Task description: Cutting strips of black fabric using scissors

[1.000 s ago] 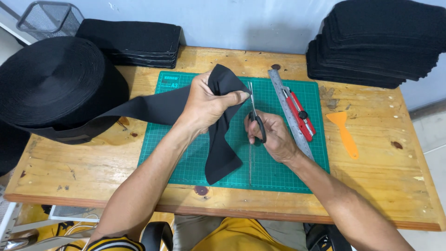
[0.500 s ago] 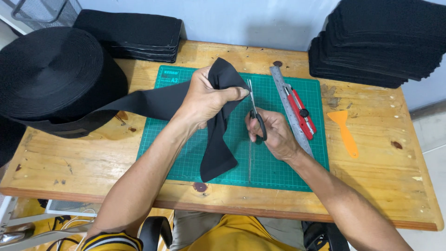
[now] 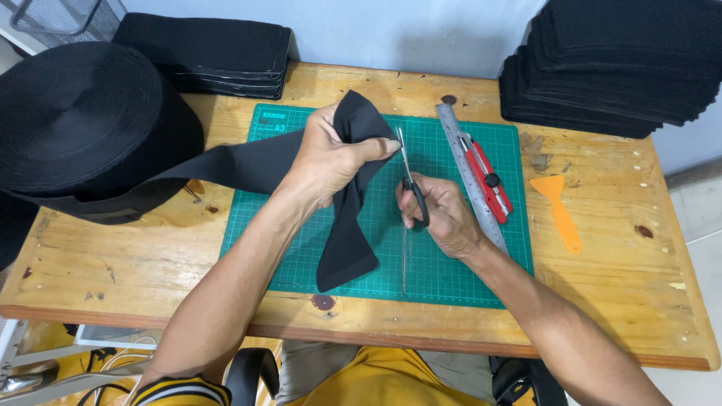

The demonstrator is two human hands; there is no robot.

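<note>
Two hands are working over the green cutting mat (image 3: 451, 256): left hand (image 3: 331, 162) is pinching the folded black strap (image 3: 350, 225), long axis hanging toward the near edge; right hand (image 3: 444, 214) is gripping scissors (image 3: 410, 177) just right of the fold, blades pointing away

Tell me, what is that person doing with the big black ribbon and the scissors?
A person sits at a wooden table with a green cutting mat on it. The left hand pinches a folded black fabric strip that runs off a big black roll. The right hand holds scissors with the blades up beside the fold. A metal ruler, a red utility knife and an orange scraper lie to the right, with stacks of black pieces at the back.
</note>
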